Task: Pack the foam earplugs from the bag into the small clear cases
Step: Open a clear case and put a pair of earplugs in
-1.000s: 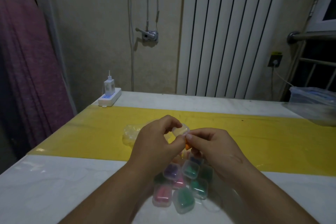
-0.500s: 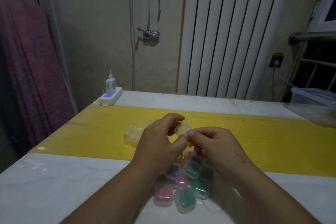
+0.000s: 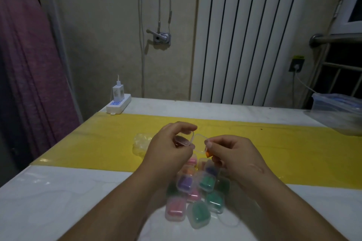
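Observation:
A small clear case [image 3: 193,142] hangs open above the table, its two halves spread apart. My left hand [image 3: 168,147] grips the left half between thumb and fingers. My right hand [image 3: 233,154] holds the edge of the right half and pinches an orange earplug [image 3: 208,154] under it. The crumpled clear bag [image 3: 142,143] lies on the yellow strip just left of my left hand. Below my hands sits a pile of several closed cases [image 3: 195,195] with pink, purple and green earplugs inside.
A white power strip [image 3: 118,104] with a charger sits at the table's far left corner. A clear plastic box [image 3: 338,111] stands at the far right. The yellow strip [image 3: 293,148] crosses the white table [image 3: 58,197]. A radiator and wall lie behind.
The case was closed between my fingertips; now its lid is swung open. My hands have drawn slightly apart.

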`<state>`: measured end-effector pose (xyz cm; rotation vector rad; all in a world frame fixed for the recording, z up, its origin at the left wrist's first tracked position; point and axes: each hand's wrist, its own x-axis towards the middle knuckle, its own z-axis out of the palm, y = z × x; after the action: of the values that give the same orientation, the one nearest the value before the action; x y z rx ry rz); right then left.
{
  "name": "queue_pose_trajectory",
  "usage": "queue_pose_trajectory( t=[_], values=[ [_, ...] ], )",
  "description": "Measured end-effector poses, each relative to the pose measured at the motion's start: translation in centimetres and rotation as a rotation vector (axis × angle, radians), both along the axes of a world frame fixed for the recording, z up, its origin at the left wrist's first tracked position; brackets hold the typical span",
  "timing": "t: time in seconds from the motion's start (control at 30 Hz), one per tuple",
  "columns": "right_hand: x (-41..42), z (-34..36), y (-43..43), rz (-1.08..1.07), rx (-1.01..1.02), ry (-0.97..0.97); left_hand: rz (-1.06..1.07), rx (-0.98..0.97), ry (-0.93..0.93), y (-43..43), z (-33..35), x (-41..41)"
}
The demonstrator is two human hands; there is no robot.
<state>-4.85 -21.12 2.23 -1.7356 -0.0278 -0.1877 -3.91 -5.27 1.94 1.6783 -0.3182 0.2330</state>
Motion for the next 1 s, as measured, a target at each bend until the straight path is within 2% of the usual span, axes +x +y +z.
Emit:
queue_pose_trajectory(
  t=[0.27,0.5,0.67,1.0],
  values=[
    [0.09,0.53,-0.75,-0.094,0.033,-0.151,0.034,0.035,0.015,0.07,0.34,-0.04],
    [-0.08,0.36,-0.30,-0.050,0.075,-0.194,0.037,0.047,0.015,-0.09,0.10,0.13],
    [-0.19,0.06,-0.01,-0.088,-0.178,-0.286,0.015,0.038,0.044,-0.22,0.10,0.01],
    [-0.28,-0.08,0.15,-0.131,-0.410,-0.359,-0.007,-0.019,0.078,-0.25,-0.04,0.02]
  ],
)
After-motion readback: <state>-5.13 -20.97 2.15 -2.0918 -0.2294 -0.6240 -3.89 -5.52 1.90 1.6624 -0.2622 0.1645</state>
